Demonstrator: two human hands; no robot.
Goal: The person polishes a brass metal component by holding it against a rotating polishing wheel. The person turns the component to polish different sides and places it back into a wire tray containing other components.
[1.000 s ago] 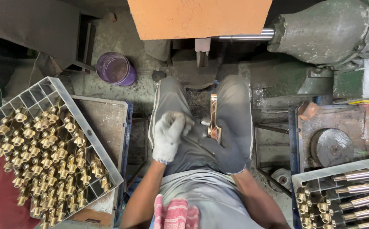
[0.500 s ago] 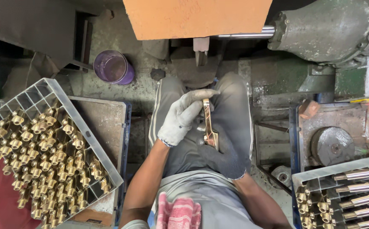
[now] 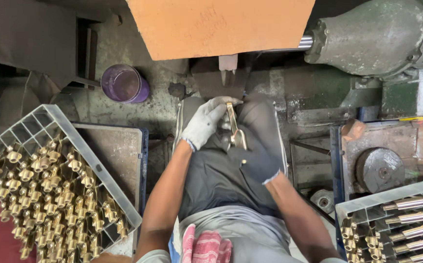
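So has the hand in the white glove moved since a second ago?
Yes. The left hand has gone up the lap, away from the person's body, toward the machine's orange guard. Its fingertips now hold the top end of the brass part.

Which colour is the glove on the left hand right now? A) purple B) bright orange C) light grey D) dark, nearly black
C: the left hand wears a light grey knit glove and touches the upper end of the brass part, while the right hand, in a dark glove, holds the part lower down.
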